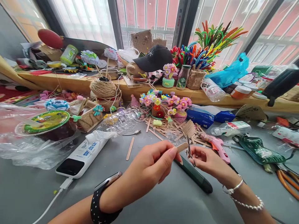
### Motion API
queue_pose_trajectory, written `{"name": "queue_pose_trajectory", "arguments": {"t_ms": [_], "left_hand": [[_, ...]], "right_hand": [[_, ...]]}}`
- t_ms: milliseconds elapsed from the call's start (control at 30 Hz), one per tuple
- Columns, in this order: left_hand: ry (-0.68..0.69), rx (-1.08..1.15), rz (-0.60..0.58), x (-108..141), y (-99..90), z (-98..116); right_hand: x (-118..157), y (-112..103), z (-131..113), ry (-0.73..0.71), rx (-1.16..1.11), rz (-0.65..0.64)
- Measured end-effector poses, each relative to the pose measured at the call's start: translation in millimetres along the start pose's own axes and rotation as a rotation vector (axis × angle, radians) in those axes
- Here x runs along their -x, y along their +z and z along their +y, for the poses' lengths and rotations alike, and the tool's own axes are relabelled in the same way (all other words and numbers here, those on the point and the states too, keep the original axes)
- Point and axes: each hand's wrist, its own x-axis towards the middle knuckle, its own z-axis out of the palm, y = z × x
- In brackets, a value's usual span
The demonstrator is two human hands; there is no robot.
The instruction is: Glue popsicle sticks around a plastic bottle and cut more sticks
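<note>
My left hand (155, 163) pinches a wooden craft stick (182, 147) between thumb and fingers, its free end pointing right. My right hand (207, 160) has its fingers in the loops of small scissors (189, 152). The scissor blades point up and meet the stick's free end; whether they touch it is hard to tell. Under both hands lies a dark green pen-like tool (195, 175) on the grey table (149, 207). A single loose stick (130, 148) lies left of my left hand. Beyond the hands is a pile of wooden sticks (161, 130).
A white device (85, 154) with a cable lies at left, near a round container (49, 121). To the right are a pink glue gun (217, 146), a plastic bottle (233, 128), a green pouch (261, 151) and orange-handled scissors (286, 183). A crowded wooden shelf (130, 93) runs behind.
</note>
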Motion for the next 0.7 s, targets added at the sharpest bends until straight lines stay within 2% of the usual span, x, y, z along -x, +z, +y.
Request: {"name": "queue_pose_trajectory", "arguments": {"t_ms": [133,267,400,533,700], "left_hand": [[0.026,0.021,-0.015,-3,-0.3,5],[0.005,0.024,-0.017,-1,0.2,2],[0.002,0.007,0.003,0,-1.0,-1],[-0.013,0.008,0.001,-1,-2.9,0],[-0.017,0.010,0.015,-2,-3.3,0]], "right_hand": [[6,8,-15,-0.024,-0.306,0.045],[12,14,-23,-0.124,-0.382,-0.011],[18,19,-28,-0.183,-0.358,-0.122],[23,23,-31,-0.266,-0.240,-0.195],[27,28,-36,-0.290,-0.105,-0.202]]}}
